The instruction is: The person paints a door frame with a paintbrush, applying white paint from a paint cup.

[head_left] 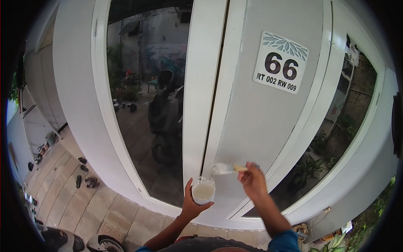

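Observation:
My left hand [193, 201] wraps round a small paint tub [204, 192], its rim smeared with white and off-white paint inside. To its right, my right hand [253, 180] grips the handle of a paintbrush [230, 169]. The brush points left, and its bristles, coated in white paint, overlap the edge between the white door frame [217, 122] and the grey panel [258, 122]. The tub sits just below and left of the bristles, in front of the lower frame.
A house number plate [281, 63] is fixed high on the grey panel. Dark glass panes [147, 96] flank the frame, reflecting the yard. Shoes [91, 182] lie on the paved floor [71, 201] at left, and a motorbike wheel [105, 243] shows at bottom left. Plants stand at lower right.

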`<state>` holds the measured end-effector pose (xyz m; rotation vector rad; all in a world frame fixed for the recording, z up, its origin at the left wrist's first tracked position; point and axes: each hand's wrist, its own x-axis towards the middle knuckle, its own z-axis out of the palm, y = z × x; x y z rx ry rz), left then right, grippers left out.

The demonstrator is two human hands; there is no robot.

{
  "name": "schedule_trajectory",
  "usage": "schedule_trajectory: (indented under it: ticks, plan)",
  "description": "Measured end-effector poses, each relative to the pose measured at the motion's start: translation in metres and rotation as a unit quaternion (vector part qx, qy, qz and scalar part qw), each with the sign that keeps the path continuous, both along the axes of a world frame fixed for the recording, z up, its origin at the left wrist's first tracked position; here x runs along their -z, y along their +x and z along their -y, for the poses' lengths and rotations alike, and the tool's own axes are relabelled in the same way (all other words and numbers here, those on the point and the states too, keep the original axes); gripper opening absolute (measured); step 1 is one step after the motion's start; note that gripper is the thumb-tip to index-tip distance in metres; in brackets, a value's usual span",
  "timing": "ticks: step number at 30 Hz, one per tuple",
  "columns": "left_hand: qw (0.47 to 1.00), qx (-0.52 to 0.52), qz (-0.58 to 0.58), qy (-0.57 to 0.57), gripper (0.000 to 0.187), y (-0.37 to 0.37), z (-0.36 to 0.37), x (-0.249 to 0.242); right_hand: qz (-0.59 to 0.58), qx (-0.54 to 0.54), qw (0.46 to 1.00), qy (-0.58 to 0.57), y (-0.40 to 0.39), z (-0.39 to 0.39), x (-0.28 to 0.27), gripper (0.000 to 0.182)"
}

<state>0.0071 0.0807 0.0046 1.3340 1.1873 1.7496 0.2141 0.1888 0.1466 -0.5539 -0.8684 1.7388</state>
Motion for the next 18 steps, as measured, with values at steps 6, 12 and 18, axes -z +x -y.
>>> schedule_trajectory:
  ticks: [6, 12, 18]
  plan:
    - [0.999, 0.016, -0.049, -0.013, 0.129, -0.019, 0.009, 0.003, 0.045, 0.122, 0.944, 0.305, 0.006, -0.037, -0.185, 0.012]
    - [0.998, -0.012, -0.064, 0.002, 0.129, -0.036, 0.017, 0.013, 0.097, 0.284, 0.686, 0.663, 0.024, -0.052, -0.438, 0.023]
    - [0.997, -0.034, -0.065, 0.018, 0.128, -0.051, 0.009, 0.025, 0.374, 0.376, 0.378, 0.759, -0.053, 0.034, -0.516, 0.016]
